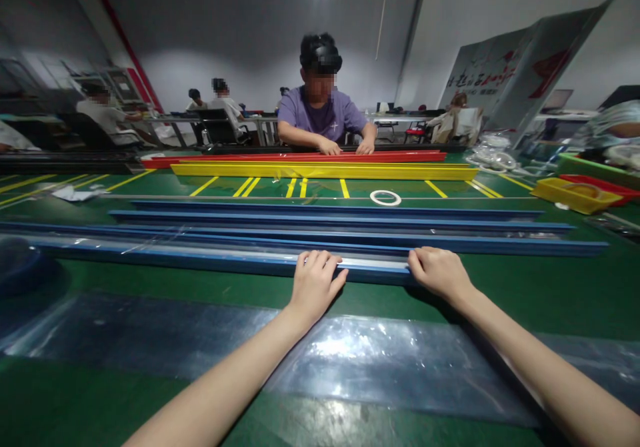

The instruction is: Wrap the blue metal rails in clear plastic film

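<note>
Head | left hand (pixel 315 286) splayed, right hand (pixel 437 271) curled | on blue channel (pixel 373 274)

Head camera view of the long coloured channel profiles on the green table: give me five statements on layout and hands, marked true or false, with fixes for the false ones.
1. Left hand and right hand both touch the nearest long blue channel profile. True.
2. The long red profile lies nearer the camera than the long yellow profile. False: red is beyond yellow.
3. The flat white ring lies between the yellow profile and the blue ones. True.
4. The wide, clear plastic film strip lies beyond the blue profiles. False: it lies on their near side, below the forearms.
5. The person across the table wears a green shirt. False: the shirt is purple.
</note>
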`<state>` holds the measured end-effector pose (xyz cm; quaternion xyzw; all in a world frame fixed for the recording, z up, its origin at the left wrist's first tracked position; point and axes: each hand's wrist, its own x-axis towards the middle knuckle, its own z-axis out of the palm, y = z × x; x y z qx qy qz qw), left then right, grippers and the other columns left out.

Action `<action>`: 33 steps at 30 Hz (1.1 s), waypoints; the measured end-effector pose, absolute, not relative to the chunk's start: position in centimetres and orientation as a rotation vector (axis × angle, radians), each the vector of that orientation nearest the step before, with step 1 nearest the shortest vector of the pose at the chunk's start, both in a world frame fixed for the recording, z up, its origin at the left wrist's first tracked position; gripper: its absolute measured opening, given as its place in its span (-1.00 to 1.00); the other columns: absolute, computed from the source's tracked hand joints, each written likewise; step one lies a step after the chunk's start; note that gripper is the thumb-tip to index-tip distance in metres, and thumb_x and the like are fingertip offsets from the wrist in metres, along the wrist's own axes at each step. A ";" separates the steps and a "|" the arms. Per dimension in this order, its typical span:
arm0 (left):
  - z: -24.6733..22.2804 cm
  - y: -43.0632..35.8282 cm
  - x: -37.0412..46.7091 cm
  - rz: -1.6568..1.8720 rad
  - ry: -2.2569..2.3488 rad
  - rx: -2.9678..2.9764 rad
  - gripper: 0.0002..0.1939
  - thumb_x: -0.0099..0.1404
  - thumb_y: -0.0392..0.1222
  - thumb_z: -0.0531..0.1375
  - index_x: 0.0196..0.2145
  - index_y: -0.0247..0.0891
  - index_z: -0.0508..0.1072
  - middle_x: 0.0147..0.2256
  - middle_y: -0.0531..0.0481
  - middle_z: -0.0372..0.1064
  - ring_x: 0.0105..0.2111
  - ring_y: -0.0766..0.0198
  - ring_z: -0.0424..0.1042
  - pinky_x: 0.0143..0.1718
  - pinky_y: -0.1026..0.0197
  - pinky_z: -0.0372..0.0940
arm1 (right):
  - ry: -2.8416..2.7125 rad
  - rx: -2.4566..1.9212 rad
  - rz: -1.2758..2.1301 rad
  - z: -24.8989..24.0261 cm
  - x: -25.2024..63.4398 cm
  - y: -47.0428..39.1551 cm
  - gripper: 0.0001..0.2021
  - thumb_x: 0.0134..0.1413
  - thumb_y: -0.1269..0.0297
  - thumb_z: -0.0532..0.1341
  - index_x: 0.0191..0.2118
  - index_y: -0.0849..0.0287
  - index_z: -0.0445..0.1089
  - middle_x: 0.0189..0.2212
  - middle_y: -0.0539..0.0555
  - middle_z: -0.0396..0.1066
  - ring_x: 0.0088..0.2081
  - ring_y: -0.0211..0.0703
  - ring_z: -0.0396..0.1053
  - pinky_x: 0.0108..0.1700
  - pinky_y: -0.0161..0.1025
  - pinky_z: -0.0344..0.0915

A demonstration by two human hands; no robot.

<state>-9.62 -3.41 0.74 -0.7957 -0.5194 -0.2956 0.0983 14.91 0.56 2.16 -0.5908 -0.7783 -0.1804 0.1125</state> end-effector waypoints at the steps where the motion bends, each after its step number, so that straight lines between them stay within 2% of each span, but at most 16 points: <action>1: 0.7 -3.4 -9.6 -0.868 -1.535 -2.351 -0.81 0.24 -0.10 0.02 -0.29 -0.22 0.35 -0.31 0.00 0.35 -0.27 0.21 0.25 -0.17 0.11 0.02 | -2.273 -1.732 -0.534 2.1 15.5 0.6 -0.59 0.07 0.22 -0.12 -0.63 0.19 0.32 -0.59 0.09 0.40 -0.56 -0.24 0.28 -0.51 -0.29 -0.06; 11: 0.6 -3.2 -9.6 -0.827 -1.525 -2.356 -0.80 0.26 -0.11 -0.01 -0.27 -0.21 0.34 -0.32 0.00 0.36 -0.28 0.22 0.25 -0.19 0.13 0.02 | -2.220 -1.543 -0.515 1.4 16.9 0.5 -0.64 0.09 0.24 -0.12 -0.63 0.16 0.20 -0.65 0.03 0.27 -0.57 -0.28 0.20 -0.46 -0.31 0.00; 21: 0.4 -3.1 -9.7 -0.797 -1.556 -2.359 -0.79 0.26 -0.10 -0.02 -0.31 -0.23 0.34 -0.34 0.00 0.37 -0.30 0.23 0.26 -0.23 0.15 0.02 | -2.087 -1.569 -0.625 0.8 16.6 0.1 -0.61 0.08 0.25 -0.08 -0.70 0.18 0.24 -0.67 0.04 0.33 -0.60 -0.29 0.22 -0.53 -0.32 -0.08; 33: 0.4 -3.0 -9.7 -0.713 -1.533 -2.323 -0.74 0.28 -0.08 -0.06 -0.36 -0.23 0.33 -0.39 -0.01 0.34 -0.33 0.23 0.25 -0.29 0.17 0.03 | -2.066 -1.410 -0.701 0.7 16.6 -0.1 -0.61 0.08 0.29 -0.07 -0.71 0.18 0.22 -0.71 0.02 0.28 -0.60 -0.31 0.21 -0.51 -0.33 -0.05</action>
